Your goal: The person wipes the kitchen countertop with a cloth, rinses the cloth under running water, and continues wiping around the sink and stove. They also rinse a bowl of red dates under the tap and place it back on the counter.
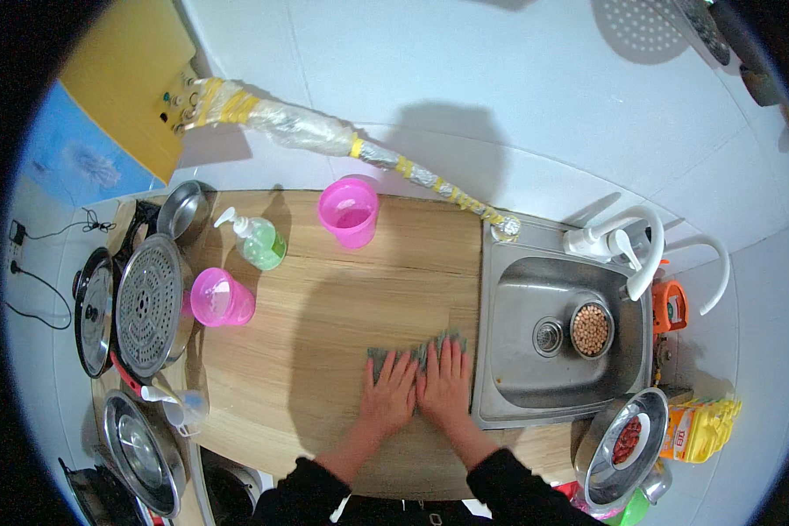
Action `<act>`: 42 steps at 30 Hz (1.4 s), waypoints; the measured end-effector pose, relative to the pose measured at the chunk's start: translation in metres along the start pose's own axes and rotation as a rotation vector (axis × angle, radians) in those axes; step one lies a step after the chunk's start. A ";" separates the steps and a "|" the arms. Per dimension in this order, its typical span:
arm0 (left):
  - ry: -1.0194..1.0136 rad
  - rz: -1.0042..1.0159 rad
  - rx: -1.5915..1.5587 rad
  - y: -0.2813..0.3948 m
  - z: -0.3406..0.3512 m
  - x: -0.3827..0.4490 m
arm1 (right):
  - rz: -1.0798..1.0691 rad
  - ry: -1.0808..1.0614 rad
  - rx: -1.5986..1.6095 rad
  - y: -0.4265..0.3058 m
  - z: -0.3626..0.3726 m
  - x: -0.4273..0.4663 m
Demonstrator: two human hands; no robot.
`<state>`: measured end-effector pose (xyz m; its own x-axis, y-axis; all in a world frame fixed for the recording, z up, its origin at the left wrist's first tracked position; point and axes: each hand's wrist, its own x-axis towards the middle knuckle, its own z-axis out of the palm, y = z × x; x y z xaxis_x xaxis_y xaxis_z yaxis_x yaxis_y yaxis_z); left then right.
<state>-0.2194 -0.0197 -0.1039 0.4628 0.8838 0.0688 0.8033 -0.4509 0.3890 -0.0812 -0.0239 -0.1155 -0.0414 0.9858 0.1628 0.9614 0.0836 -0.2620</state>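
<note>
A grey-green cloth (448, 343) lies on the wood-look countertop (394, 296), just left of the steel sink. My left hand (389, 394) rests palm down over its left part. Close beside it, my right hand (444, 388) presses flat on the right part. The fingers of both hands are extended and slightly apart, and the thumbs nearly meet. Most of the cloth is hidden beneath them; only its far edge shows past the fingertips.
Right of my hands is a steel sink (506, 342) holding a bowl of round beans (590, 330). Pink cups (348, 214) and a green soap pump bottle (261, 244) stand at the back and left. A steamer pot (148, 306) and a wrapped pipe (309, 128) are further off.
</note>
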 end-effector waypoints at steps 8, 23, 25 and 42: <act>0.261 -0.165 0.066 -0.064 0.002 0.096 | -0.109 0.107 -0.064 -0.001 0.031 0.140; 0.016 -0.618 0.151 -0.041 -0.024 -0.201 | -0.549 -0.282 0.235 -0.153 0.019 -0.062; 0.008 -0.564 0.118 -0.033 -0.029 -0.205 | -0.546 -0.325 0.215 -0.141 0.006 -0.079; 0.293 -0.484 0.156 -0.187 -0.074 -0.078 | -0.383 -0.034 0.116 -0.223 0.072 0.087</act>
<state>-0.4333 0.0044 -0.1135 -0.0751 0.9814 0.1764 0.9534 0.0188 0.3012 -0.3188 0.0535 -0.1113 -0.4019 0.8840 0.2388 0.8375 0.4603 -0.2944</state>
